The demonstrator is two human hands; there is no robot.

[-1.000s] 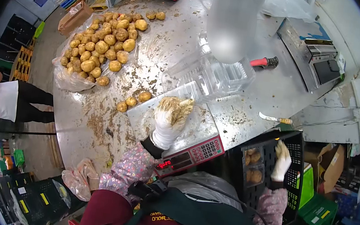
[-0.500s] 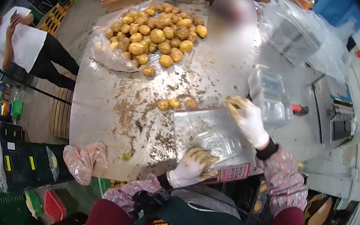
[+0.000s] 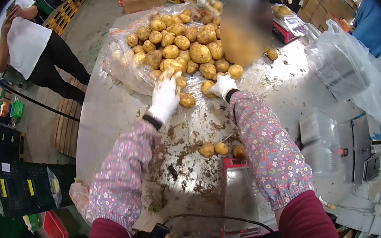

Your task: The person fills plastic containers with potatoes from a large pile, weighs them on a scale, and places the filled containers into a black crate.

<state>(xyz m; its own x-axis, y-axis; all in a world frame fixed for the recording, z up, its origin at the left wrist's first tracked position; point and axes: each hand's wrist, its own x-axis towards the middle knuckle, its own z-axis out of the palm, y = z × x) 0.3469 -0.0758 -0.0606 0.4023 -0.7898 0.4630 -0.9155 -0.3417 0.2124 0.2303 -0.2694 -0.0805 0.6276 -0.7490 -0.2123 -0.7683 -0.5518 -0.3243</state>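
A heap of potatoes (image 3: 200, 53) lies on clear plastic sheeting (image 3: 131, 77) on the metal table. My left hand (image 3: 164, 97), in a white glove with soiled fingers, reaches to the front of the heap. Its fingers are blurred against the potatoes there. My right hand (image 3: 223, 86), gloved too, closes on a potato (image 3: 207, 89) at the heap's near right edge. Between and below the hands lies a loose potato (image 3: 187, 100). Nearer me, a red-edged scale (image 3: 243, 187) with a metal plate is partly covered by my right sleeve.
Three potatoes (image 3: 221, 148) lie by the scale's far edge. Clear plastic containers (image 3: 319, 135) stand on the right, with a plastic bag (image 3: 344, 66) behind. Across the table, a co-worker's gloved hand (image 3: 207, 0) is at the heap, near another scale (image 3: 284, 30). A person (image 3: 29, 37) stands left.
Both my hands have moved from the near scale and its clear container forward to the heap. My right hand has closed on a potato. The view has shifted forward.
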